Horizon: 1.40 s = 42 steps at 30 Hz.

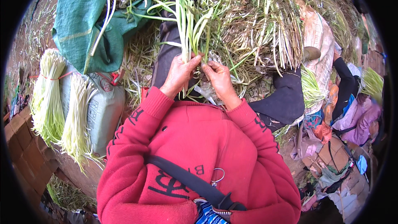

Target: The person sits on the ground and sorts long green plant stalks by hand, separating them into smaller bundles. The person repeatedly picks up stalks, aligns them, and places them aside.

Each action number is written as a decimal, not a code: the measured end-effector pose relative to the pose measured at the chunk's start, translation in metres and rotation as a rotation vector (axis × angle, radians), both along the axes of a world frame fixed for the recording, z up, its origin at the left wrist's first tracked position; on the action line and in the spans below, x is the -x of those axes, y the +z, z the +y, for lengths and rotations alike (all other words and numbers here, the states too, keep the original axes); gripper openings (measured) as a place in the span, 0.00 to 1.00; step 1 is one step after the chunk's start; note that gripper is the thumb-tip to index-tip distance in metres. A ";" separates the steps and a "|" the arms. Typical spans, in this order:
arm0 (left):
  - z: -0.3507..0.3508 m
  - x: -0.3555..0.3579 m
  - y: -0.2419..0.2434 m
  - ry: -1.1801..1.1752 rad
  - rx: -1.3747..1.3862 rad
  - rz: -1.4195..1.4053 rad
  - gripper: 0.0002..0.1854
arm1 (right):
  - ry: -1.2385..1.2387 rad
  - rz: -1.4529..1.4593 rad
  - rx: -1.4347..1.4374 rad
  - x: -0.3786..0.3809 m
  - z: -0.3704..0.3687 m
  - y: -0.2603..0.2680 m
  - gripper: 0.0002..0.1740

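My left hand is closed around a small bunch of pale green stalks, with leafy ends fanning away from me and white ends showing below the fist. Close beside it, my right hand pinches a thin green stalk between thumb and forefinger. The fingertips of both hands nearly meet. Beyond them lies a big heap of untrimmed stalks, with brownish, withered leaves among them. At the left, a tied bundle of pale stalks and a second bundle lie on a stuffed whitish sack.
A green woven sack lies at the upper left, two loose stalks over it. Plant litter covers the ground between my legs. A whitish woven sack stretches along the right, near another person's dark sleeve. Bricks are stacked at the lower left.
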<state>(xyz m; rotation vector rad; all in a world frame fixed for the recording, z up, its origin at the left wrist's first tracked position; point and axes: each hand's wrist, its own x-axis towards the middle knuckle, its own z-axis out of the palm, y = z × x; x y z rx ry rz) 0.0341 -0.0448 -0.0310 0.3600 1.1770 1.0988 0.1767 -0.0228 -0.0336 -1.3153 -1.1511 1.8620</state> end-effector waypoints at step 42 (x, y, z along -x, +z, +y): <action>-0.019 0.047 -0.001 0.498 0.019 -0.147 0.08 | -0.230 -0.415 -0.602 -0.184 0.098 0.093 0.12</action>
